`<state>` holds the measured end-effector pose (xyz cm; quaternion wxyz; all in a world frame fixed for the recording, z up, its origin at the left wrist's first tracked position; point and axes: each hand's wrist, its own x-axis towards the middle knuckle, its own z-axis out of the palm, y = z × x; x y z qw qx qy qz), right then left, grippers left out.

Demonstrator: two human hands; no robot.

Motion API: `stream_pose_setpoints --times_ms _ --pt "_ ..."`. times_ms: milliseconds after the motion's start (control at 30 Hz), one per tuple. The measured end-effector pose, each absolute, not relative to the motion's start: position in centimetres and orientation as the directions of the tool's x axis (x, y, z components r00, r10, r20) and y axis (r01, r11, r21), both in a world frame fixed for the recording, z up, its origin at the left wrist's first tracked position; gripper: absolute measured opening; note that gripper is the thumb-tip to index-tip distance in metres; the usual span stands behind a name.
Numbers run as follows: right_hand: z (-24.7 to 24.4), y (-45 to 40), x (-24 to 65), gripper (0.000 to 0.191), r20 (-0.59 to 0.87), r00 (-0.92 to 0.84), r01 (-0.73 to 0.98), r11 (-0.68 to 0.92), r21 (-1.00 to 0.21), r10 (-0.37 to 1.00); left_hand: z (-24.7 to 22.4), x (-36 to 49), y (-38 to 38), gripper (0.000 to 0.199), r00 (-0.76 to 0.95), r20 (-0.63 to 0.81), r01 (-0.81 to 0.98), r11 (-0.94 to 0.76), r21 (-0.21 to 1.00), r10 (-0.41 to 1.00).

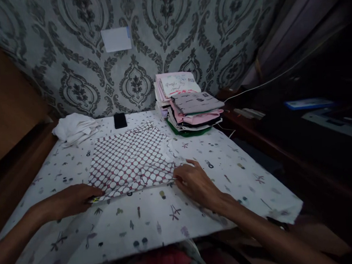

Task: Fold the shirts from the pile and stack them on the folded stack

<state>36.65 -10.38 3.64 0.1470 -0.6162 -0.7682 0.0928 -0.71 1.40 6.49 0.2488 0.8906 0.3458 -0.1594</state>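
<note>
A white garment (129,159) with a dark and red lattice pattern lies spread, slightly wrinkled, on the table. Its right side has a plain white part near the edge. My left hand (78,197) pinches the near left corner, where a small yellow bit shows by the fingertips. At the near right corner, my right hand (193,181) grips the cloth with bent fingers. The near edge runs between both hands. Exactly how far the fingers go around the cloth is hidden.
Folded clothes (195,106) stand in stacks at the back right. A black phone (120,120) and a crumpled white cloth (75,129) lie at the back left. A printed white cover (158,225) drapes the table. A brown box-like panel (7,95) rises at left; a patterned wall closes the back.
</note>
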Motion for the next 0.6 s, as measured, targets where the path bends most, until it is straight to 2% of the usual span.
stream_pose_setpoints --times_ms 67,133,200,267,333,400,500,600 --pt "4.6 -12.2 37.2 0.02 0.1 -0.266 0.875 0.284 -0.392 0.959 7.0 -1.0 1.7 0.03 0.669 -0.526 0.736 -0.567 0.369 0.526" --pt "5.1 -13.7 37.7 0.02 0.014 -0.354 0.801 0.311 -0.512 0.935 7.6 -0.5 2.2 0.021 0.645 -0.567 0.758 -0.522 0.39 0.512" --pt "4.9 -14.2 38.2 0.018 -0.069 -0.391 0.712 0.254 -0.655 0.918 8.2 1.1 2.8 0.024 0.667 -0.57 0.737 -0.536 0.411 0.479" --pt "3.9 -13.5 38.9 0.018 -0.078 -0.273 0.669 0.131 -0.732 0.959 8.5 3.9 3.5 0.031 0.728 -0.515 0.674 -0.61 0.417 0.453" --pt "2.3 -11.8 39.6 0.022 -0.005 0.011 0.717 -0.012 -0.697 1.0 8.1 7.5 4.5 0.035 0.81 -0.386 0.578 -0.711 0.401 0.441" --pt "0.7 -9.8 40.2 0.025 0.077 0.231 0.795 -0.143 -0.589 0.97 6.7 11.3 5.9 0.033 0.88 -0.215 0.474 -0.792 0.385 0.423" --pt "-0.8 -7.8 40.4 0.023 0.096 0.312 0.847 -0.23 -0.48 0.945 3.3 16.6 8.5 0.032 0.912 0.018 0.377 -0.857 0.351 0.409" --pt "-1.0 -7.4 40.3 0.012 0.083 0.32 0.791 -0.218 -0.571 0.944 0.1 20.8 10.7 0.04 0.913 0.063 0.368 -0.88 0.299 0.403"
